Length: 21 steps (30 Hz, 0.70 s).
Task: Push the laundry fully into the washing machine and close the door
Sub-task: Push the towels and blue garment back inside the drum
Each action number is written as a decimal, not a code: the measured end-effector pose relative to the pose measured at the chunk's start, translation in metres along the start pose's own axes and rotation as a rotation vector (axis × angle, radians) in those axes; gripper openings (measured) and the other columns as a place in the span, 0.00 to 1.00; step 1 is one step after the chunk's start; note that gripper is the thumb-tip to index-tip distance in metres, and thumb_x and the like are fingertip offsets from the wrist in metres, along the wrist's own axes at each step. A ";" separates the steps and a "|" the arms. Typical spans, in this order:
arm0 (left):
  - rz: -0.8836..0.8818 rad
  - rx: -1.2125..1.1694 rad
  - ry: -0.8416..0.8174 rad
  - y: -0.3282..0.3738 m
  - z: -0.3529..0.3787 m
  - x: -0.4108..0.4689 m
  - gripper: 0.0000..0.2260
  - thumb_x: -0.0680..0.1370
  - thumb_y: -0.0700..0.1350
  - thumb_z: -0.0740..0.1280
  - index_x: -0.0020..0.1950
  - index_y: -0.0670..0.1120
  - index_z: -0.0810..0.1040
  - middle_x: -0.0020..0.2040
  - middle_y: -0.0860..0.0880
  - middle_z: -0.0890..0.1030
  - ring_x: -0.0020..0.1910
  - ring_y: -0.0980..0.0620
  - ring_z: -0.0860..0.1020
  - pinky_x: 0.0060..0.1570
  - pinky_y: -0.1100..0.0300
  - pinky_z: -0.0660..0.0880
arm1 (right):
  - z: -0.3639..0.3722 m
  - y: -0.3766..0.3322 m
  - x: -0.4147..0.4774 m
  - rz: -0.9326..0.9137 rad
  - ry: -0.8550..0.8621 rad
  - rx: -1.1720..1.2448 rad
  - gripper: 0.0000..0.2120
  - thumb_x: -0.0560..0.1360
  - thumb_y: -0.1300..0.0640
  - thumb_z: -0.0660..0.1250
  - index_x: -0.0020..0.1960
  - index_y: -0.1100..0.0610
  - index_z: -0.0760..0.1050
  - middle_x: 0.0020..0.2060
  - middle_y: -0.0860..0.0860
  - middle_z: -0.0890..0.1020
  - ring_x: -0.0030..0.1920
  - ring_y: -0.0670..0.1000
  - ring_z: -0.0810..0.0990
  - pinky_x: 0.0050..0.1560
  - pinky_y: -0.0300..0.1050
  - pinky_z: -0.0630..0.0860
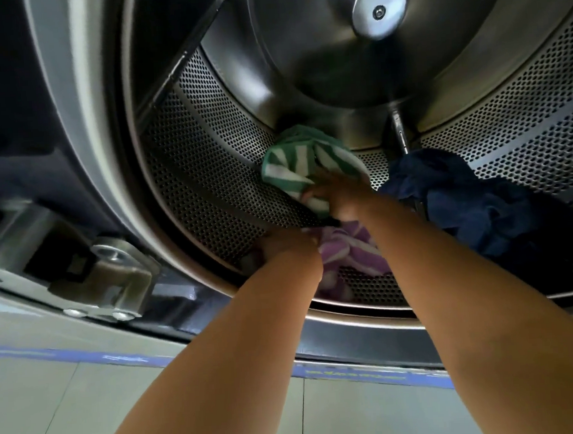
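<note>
A pale tiled floor with a blue stripe runs under the front of a washing machine, whose round steel opening fills most of the view. Inside, the drum is polished metal, its curved wall punched with small holes in tight rows, and a smooth domed back plate carries a round hub fixed with one screw. A heavy metal hinge bracket sits low at the left of the opening; the door itself is out of view. Both bare forearms reach in over the lower rim. The right hand is closed on a crumpled green-and-white striped cloth, soft terry, bunched with its length running up toward the drum's back. The left hand is curled against a purple-and-white striped cloth lying on the drum floor just inside the rim; whether it grips it I cannot tell. A dark blue garment lies rumpled to the right, inside the drum.
</note>
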<state>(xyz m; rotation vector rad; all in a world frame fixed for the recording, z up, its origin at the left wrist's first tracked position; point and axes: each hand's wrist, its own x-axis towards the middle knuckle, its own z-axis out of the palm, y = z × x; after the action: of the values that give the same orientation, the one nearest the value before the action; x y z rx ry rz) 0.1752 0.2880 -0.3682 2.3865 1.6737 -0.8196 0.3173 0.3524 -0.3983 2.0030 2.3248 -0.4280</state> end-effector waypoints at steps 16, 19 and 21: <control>0.107 -0.151 0.042 -0.008 -0.007 -0.013 0.32 0.79 0.57 0.59 0.78 0.60 0.45 0.79 0.46 0.35 0.77 0.40 0.35 0.70 0.31 0.42 | 0.017 0.001 -0.118 0.063 -0.103 -0.134 0.28 0.79 0.36 0.46 0.77 0.42 0.50 0.79 0.48 0.48 0.78 0.52 0.44 0.74 0.54 0.37; 0.146 -0.203 0.027 -0.010 0.000 -0.010 0.39 0.75 0.59 0.65 0.79 0.54 0.48 0.80 0.45 0.39 0.78 0.40 0.38 0.72 0.34 0.44 | 0.017 -0.007 -0.123 0.048 -0.149 -0.083 0.27 0.80 0.39 0.47 0.77 0.42 0.48 0.79 0.48 0.49 0.78 0.51 0.44 0.74 0.54 0.35; 0.150 -0.149 0.025 -0.010 0.000 -0.016 0.38 0.75 0.62 0.63 0.79 0.54 0.48 0.80 0.45 0.40 0.78 0.41 0.39 0.72 0.34 0.43 | 0.018 -0.011 -0.128 0.078 -0.113 -0.041 0.26 0.80 0.40 0.47 0.77 0.43 0.50 0.78 0.47 0.54 0.78 0.50 0.48 0.74 0.54 0.37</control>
<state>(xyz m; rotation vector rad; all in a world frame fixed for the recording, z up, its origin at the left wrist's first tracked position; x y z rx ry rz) 0.1622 0.2789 -0.3582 2.3935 1.4846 -0.6208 0.3253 0.2236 -0.3867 1.9877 2.1639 -0.4720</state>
